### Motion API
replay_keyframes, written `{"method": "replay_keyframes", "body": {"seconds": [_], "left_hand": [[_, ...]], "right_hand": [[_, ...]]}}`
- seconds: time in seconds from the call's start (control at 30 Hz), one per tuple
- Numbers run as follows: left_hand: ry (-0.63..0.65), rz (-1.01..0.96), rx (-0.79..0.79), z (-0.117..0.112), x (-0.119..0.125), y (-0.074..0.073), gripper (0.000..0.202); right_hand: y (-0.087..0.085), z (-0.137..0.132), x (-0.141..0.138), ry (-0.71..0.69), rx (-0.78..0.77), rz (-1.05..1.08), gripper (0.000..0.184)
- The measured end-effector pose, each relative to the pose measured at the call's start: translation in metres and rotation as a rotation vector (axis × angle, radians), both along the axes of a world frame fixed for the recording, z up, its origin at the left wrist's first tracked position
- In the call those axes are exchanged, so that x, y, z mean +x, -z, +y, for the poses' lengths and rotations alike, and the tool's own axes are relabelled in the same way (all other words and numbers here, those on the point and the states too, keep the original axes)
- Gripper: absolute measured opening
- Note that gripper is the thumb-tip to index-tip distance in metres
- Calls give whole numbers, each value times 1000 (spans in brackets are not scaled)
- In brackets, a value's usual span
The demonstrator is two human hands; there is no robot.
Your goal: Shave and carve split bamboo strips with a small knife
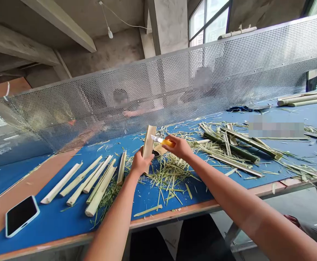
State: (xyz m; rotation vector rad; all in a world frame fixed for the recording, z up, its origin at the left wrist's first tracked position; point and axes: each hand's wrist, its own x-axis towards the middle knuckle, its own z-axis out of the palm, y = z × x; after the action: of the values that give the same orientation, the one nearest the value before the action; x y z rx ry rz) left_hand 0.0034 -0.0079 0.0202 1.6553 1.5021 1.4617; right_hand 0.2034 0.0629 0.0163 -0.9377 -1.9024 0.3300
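My left hand (141, 162) grips a split bamboo piece (148, 142), holding it up on end with its pale inner side showing. In my right hand (180, 146) is a yellow utility knife (167, 142), its blade pointing left at the bamboo's upper part. Whether the blade touches the bamboo I cannot tell. Just behind my hands lies a tan and black object (159, 150), partly hidden. Thin bamboo shavings (171, 170) are heaped on the blue tabletop (144, 195) below. Several split bamboo strips (100, 192) lie side by side to the left of my left hand.
A phone (22, 215) lies at the table's left end. Longer green bamboo pieces (231, 148) rest among shavings on the right. A perforated metal screen (136, 98) runs along the back, with people behind it. More bamboo poles (307, 98) lie at the far right.
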Motion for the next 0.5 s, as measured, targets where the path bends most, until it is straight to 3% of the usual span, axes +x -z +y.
{"method": "replay_keyframes", "body": {"seconds": [0.17, 0.33, 0.5], "left_hand": [[77, 2, -46, 1, 3, 0, 49], [233, -115, -117, -3, 7, 1, 53], [268, -133, -205, -9, 7, -2, 52]], "right_hand": [[-1, 4, 10, 94, 33, 70, 34], [1, 2, 18, 0, 44, 4, 37], [-2, 1, 22, -36, 91, -72, 40]]}}
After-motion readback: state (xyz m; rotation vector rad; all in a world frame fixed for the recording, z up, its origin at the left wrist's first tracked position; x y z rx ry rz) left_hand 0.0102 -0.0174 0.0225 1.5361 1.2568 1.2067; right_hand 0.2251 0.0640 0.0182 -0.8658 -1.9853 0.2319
